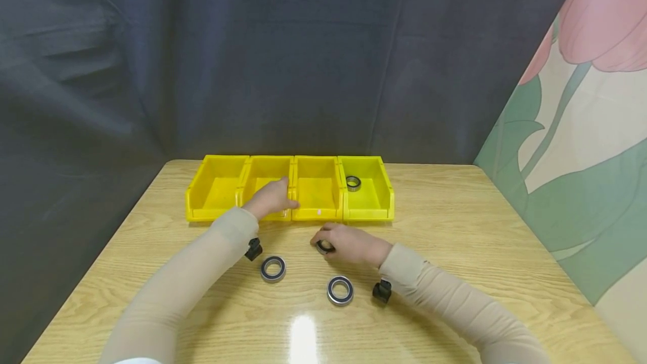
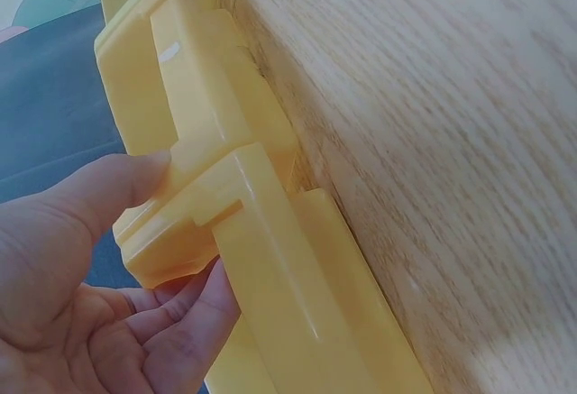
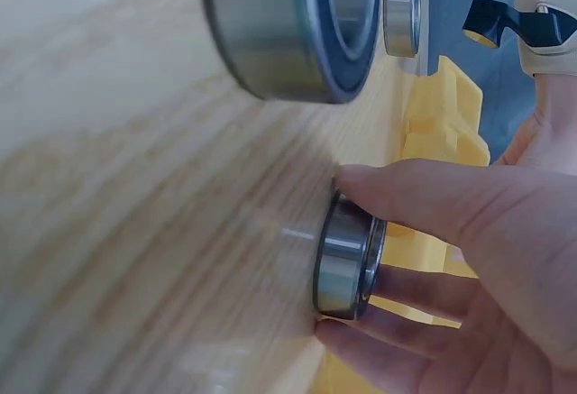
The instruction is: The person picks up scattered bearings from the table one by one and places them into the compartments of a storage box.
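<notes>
My left hand (image 1: 273,198) is at the row of yellow bins. In the left wrist view its thumb and fingers pinch the adjoining side walls of the two middle bins (image 2: 198,187). My right hand (image 1: 351,243) grips a ball bearing (image 3: 347,254) by its rim, thumb on one side and fingertips on the other, low over the table before the third bin. In the head view the fingers partly cover this bearing. Two more bearings lie flat on the table: one (image 1: 273,269) nearer the left forearm, one (image 1: 340,290) in front of the right hand.
A fourth bearing (image 1: 353,183) sits in the rightmost bin (image 1: 369,214). The leftmost bin (image 1: 212,214) stands at the row's other end. Behind the wooden table (image 1: 440,212) hangs a dark curtain (image 1: 283,60); a flower-painted wall (image 1: 581,145) borders the right side.
</notes>
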A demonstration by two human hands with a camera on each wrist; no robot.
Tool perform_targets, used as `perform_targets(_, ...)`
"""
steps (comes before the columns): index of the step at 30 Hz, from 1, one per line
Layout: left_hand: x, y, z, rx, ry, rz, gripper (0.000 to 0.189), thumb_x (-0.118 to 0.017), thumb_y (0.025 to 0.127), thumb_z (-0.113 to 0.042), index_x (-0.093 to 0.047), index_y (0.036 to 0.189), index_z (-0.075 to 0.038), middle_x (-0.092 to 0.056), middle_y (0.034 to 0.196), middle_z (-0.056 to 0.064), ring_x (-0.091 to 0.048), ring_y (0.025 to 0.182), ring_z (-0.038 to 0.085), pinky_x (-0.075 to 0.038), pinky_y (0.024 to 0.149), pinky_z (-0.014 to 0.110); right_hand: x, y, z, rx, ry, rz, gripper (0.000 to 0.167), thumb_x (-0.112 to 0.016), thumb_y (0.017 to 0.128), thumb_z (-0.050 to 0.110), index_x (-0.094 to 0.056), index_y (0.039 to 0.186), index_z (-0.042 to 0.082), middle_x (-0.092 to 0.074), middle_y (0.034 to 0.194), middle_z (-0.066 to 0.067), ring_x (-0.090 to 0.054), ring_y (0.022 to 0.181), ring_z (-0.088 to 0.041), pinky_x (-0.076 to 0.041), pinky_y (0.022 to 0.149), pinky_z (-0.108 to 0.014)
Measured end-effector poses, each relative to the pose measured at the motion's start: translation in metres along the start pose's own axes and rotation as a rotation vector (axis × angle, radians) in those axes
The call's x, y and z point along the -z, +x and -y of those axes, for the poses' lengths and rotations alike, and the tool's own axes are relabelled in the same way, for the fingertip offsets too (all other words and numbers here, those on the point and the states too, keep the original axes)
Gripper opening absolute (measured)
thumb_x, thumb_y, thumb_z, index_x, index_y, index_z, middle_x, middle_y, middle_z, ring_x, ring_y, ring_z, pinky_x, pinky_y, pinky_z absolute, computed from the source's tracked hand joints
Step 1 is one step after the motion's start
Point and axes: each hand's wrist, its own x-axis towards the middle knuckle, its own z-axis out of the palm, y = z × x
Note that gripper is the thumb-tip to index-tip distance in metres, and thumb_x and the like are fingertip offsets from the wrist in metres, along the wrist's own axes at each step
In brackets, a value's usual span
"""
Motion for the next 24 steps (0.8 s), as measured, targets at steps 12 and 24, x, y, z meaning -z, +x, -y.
perform_targets(12,0.0011,-0.0028,-0.0007,0.006,-0.003,0.009,0.085,-0.069,0.089,-0.032,-0.022,0.151,0.003,-0.036,0.151,0.022,-0.041,0.136,0.036,-0.035,0.111,0.047,0.0026,0.0016,0.0013,0.041,-0.037,0.001,0.032,-0.070,0.088,0.013,-0.066,0.120,0.014,-0.062,0.113,-0.004,-0.060,0.097,-0.014,-0.052,0.090,-0.029)
perform_targets(24,0.0016,-0.0031,-0.0011,-0.003,-0.003,0.004,0.082,-0.069,0.089,-0.031,-0.025,0.150,0.003,-0.041,0.148,0.023,-0.045,0.132,0.036,-0.037,0.110,0.047,0.0033,0.0029,-0.0054,-0.004,0.084,-0.033,0.032,-0.073,0.082,0.010,-0.070,0.114,0.015,-0.066,0.110,-0.002,-0.060,0.094,-0.011,-0.052,0.085,-0.026)
